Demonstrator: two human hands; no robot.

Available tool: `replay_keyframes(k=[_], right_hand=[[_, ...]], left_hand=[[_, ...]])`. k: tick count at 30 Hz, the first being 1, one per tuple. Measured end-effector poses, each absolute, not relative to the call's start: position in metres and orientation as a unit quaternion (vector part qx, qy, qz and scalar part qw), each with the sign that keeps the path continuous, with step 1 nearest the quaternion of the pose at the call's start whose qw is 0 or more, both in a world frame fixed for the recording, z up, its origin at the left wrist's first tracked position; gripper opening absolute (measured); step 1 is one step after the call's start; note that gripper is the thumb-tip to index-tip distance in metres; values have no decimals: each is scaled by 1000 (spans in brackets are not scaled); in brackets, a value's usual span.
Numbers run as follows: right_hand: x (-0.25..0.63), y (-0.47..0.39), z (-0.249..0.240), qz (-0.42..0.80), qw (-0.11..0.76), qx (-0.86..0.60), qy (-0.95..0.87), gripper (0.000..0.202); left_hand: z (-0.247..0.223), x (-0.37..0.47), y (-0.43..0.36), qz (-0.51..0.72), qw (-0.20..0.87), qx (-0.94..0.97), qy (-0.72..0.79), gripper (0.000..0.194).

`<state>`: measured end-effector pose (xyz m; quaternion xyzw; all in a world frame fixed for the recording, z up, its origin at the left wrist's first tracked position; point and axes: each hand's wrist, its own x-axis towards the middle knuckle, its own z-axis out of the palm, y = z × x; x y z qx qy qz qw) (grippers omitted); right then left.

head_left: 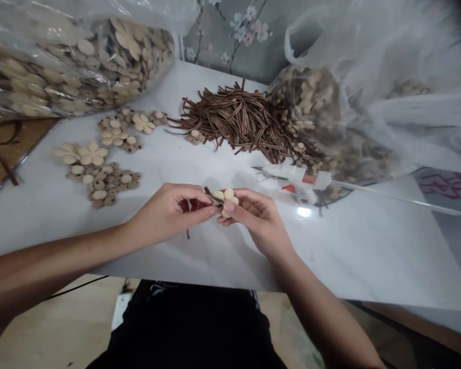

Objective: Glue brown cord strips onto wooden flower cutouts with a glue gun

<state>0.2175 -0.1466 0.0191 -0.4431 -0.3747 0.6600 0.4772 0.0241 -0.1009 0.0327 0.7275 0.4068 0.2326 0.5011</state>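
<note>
Above the front of the white table, my right hand [255,212] pinches a cream flower-shaped piece [229,195] with several round petals. My left hand [180,207] is closed at the flower's left side, its thumb and finger on a thin brown strip [208,192] that lies across the petals. The strip's lower end [188,234] hangs beneath my left hand. Beyond the hands lies a big heap of similar brown strips [234,115]. Left of them are loose flower pieces, cream ones [92,152] and grey-brown ones with holes [100,189].
A large clear bag of flower pieces [80,72] fills the back left. Another plastic bag [315,97] with pieces stands at the back right. Before it lie a white tool with red parts [309,179] and a long thin rod [399,196]. The table's front edge [215,288] is near my body.
</note>
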Motion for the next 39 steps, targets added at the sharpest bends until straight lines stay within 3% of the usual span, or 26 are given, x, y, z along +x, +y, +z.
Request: replay_keyframes(k=[7,14,23,28,34,39], right_hand=[[210,-148,16,629,496,-468,-373,18],[206,-151,15,597,526,-465,-388,18],[205,-158,13,487,538,-496,-477,10],[203,-161,13,420,526,-513,-532,11],[200,-162,14,376,503,-527,-573,14],[203,-162,15,412,498,-553,-526,12]], left_hand=[[30,25,-106,297,456,764,346,10],[27,26,-110,361,267,848,282,10],[34,26,-103,299,478,710,421,15],[30,28,-102,316,497,691,420,10],[28,30,-103,354,422,733,399,10],[23,27,-92,365,526,609,469,8]])
